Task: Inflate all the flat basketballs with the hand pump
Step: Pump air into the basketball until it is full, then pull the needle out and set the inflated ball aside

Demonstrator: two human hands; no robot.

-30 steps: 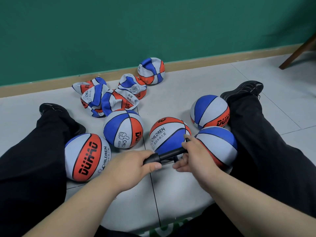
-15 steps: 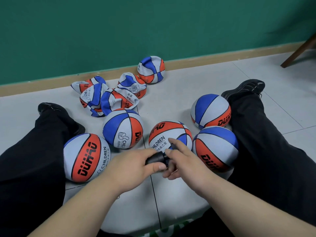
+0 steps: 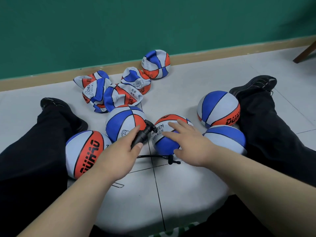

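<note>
Pump (image 3: 142, 134), black, slim, gripped in our left hand (image 3: 119, 156), handle end angled away rightward, right hand (image 3: 186, 142) spread on ball (image 3: 164, 146).

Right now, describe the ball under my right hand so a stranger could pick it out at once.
Between the seated person's outstretched black-trousered legs, five round basketballs lie on the pale floor. Take the middle ball, just right of the black pump the left hand grips. Only this ball has the right hand spread open across its top.

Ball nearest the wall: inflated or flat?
Flat, at least partly: ball nearest the wall has a caved-in, creased top-left panel.
</note>
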